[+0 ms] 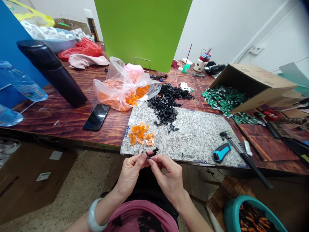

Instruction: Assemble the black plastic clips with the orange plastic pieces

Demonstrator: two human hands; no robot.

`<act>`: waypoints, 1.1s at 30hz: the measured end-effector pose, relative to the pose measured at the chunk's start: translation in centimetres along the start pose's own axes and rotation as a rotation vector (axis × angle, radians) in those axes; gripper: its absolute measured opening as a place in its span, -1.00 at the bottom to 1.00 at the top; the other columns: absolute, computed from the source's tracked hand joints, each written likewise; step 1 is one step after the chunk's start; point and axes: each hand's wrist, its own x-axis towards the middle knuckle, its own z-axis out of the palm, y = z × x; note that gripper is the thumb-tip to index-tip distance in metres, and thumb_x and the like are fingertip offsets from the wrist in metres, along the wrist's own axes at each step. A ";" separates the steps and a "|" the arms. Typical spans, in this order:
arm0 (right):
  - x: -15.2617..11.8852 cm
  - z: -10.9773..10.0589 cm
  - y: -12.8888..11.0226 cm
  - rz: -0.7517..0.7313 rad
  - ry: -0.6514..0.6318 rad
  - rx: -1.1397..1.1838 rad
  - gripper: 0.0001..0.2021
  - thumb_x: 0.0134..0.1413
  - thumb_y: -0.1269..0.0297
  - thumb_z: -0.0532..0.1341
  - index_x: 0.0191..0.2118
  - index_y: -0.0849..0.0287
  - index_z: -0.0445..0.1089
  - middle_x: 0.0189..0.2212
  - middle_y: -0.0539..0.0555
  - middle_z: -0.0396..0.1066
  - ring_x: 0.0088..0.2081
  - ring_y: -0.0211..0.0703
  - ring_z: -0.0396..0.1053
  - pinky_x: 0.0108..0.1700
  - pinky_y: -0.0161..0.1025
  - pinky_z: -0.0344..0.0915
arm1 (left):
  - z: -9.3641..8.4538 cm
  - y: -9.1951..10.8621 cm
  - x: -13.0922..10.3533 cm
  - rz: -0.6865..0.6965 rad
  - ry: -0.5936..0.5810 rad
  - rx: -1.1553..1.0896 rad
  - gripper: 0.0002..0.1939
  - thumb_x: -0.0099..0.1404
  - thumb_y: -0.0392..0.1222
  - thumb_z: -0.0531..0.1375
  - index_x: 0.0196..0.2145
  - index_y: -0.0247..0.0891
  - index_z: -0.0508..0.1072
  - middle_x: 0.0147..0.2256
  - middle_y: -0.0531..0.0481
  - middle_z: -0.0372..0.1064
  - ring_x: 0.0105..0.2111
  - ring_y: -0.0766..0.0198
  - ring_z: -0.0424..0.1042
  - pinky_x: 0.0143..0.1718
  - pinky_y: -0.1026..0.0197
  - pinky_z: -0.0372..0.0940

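Both hands meet just in front of the table's near edge, pinching a small black plastic part (153,152) between thumbs and fingers. My left hand (132,169) is closed on the part's left end. My right hand (166,170) grips it from the right, partly hiding it. Past them on the speckled stone board (205,129) lies a small group of orange clear plastic pieces (139,132). Behind these spreads a heap of black plastic parts (166,108). Thin metal pins (189,132) are scattered to the right of the heap.
A plastic bag of orange pieces (120,90), a phone (96,117) and a dark bottle (55,75) stand left. At right are a blue-black tool (222,152), a long-handled hammer-like tool (251,166) and a carton (256,80) spilling green boards (222,98). A teal tub (231,211) sits below.
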 end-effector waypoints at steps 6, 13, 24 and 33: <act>-0.4 0.5 -0.1 0.056 0.042 0.035 -0.90 0.15 0.34 0.15 -0.32 0.16 0.41 -0.48 0.01 0.43 -0.50 -0.29 0.34 -0.44 -0.36 0.29 | 0.2 0.4 -0.3 -0.008 0.033 0.129 -0.65 0.11 0.03 0.30 -0.28 -0.32 0.62 -0.38 -0.09 0.59 -0.19 0.03 0.51 -0.06 0.09 0.35; -0.7 0.9 -0.5 0.078 0.059 0.031 -0.90 0.15 0.34 0.15 -0.35 0.15 0.40 -0.48 0.02 0.45 -0.50 -0.28 0.36 -0.44 -0.35 0.30 | 0.2 0.4 -0.7 0.036 0.044 0.201 -0.72 0.15 -0.02 0.26 -0.31 -0.27 0.63 -0.31 -0.06 0.59 -0.23 0.07 0.51 -0.10 0.13 0.37; -1.2 1.1 -0.7 0.081 0.028 -0.003 -0.94 0.14 0.38 0.14 -0.27 0.15 0.35 -0.47 0.00 0.42 -0.51 -0.32 0.37 -0.45 -0.41 0.33 | 0.2 0.6 -0.9 0.255 0.107 0.436 -0.80 0.21 -0.18 0.19 -0.34 -0.27 0.63 -0.40 0.01 0.58 -0.34 0.15 0.51 -0.30 0.29 0.38; -1.2 1.4 -0.9 0.112 0.056 -0.001 -0.92 0.15 0.36 0.13 -0.29 0.18 0.37 -0.47 0.01 0.45 -0.52 -0.33 0.38 -0.45 -0.44 0.34 | 0.0 -0.3 -0.4 0.330 0.148 0.489 -0.79 0.22 -0.19 0.20 -0.26 -0.28 0.61 -0.33 -0.01 0.59 -0.36 0.18 0.52 -0.30 0.30 0.37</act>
